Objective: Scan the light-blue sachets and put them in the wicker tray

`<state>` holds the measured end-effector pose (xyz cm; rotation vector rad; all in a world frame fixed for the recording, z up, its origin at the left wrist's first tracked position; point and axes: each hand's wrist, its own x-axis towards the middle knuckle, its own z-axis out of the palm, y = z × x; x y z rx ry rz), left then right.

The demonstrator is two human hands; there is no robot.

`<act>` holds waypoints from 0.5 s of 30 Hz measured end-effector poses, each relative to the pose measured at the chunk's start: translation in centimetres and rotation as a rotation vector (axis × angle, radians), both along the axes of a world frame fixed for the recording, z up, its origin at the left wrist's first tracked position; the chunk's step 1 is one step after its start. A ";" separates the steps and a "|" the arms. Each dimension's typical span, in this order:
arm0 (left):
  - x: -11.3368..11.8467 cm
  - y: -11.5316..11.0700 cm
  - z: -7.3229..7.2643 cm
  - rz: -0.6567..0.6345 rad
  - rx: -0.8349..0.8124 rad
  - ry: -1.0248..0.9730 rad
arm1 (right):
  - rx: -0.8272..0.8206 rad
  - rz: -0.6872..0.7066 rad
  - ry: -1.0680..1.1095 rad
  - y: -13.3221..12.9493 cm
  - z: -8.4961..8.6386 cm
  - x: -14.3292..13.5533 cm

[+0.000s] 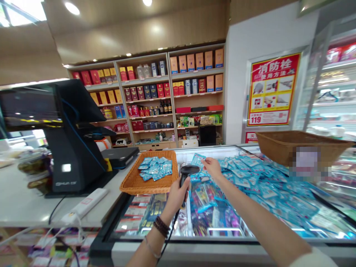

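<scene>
My left hand (178, 194) is wrapped round the handle of a black barcode scanner (189, 170), its cord trailing down toward me. Between the fingertips of my right hand (212, 167) is a small blue packet (197, 159), held just beyond the scanner's head. To the left, an orange-brown wicker basket (130, 181) contains a small heap of similar blue packets (155, 167). A much larger spread of loose blue packets (250, 176) covers the glass top of the freezer to the right, partly behind my right forearm.
A black checkout terminal (75, 148) and a white power strip (86, 203) occupy the counter at left. A brown basket (278, 146) stands at the freezer's right back. Shelves of boxed goods (161, 91) line the wall. The freezer (167, 252) has a dark front edge.
</scene>
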<state>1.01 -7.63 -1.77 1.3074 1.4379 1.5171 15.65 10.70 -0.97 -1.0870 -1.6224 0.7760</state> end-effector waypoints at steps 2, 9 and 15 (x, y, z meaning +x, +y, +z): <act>-0.2 0.4 -0.2 -0.005 0.001 -0.011 | 0.003 -0.011 -0.014 0.2 -0.1 0.2; 0.3 4.8 -1.5 -0.083 -0.076 -0.100 | 0.006 -0.170 -0.111 2.1 0.2 6.6; 3.4 8.9 -2.3 -0.172 -0.182 -0.148 | -0.038 -0.393 -0.235 3.3 0.5 15.9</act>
